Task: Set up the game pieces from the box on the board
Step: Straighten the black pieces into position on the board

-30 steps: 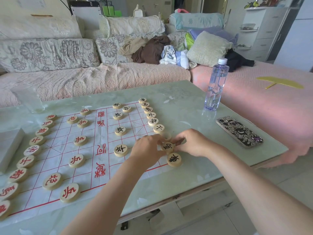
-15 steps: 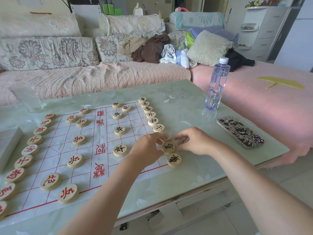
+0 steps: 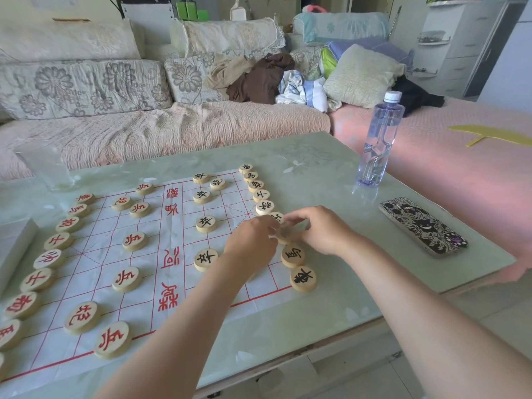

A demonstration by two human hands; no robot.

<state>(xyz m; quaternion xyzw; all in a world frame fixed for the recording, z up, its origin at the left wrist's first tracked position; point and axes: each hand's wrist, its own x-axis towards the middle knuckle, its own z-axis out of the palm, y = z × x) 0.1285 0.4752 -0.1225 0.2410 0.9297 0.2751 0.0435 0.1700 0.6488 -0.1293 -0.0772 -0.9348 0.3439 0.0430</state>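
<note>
Together, your left hand (image 3: 253, 240) and right hand (image 3: 321, 230) pinch one blurred wooden piece (image 3: 286, 235) with curled fingertips, just right of frame centre, at the board's (image 3: 92, 254) right edge.

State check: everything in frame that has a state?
Water bottle: upright, capped.
Phone: lying flat, back up.
Glass: upright.
Board: unfolded, flat.
Placed pieces: flat, characters up.
Left hand: fingers pinch blurred piece.
Right hand: pinches same piece; lifted or resting, unclear.
</note>
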